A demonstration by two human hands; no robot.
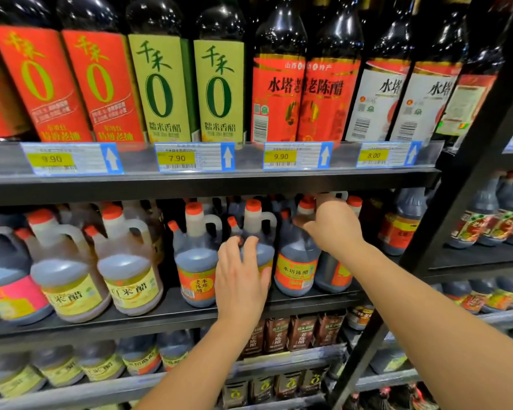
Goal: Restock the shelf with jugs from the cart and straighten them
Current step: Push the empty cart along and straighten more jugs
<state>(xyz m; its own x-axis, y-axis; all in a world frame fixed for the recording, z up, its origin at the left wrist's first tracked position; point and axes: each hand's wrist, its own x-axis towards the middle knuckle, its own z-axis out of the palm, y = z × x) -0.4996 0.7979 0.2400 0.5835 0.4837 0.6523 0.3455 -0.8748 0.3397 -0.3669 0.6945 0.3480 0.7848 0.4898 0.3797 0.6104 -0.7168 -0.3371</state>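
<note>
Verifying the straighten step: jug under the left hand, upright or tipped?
Upright. The jug has its red cap straight above its body on the shelf; left hand covers its base.

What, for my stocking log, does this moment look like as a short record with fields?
place: store shelf with rows of capped jugs
left hand: rests on the front of a dark jug
right hand: grips the next jug to the right, up by its handle
stance: both jugs upright in the front row
labels: next jug's label faces out; dark jug's is mostly hidden by the left hand
</note>
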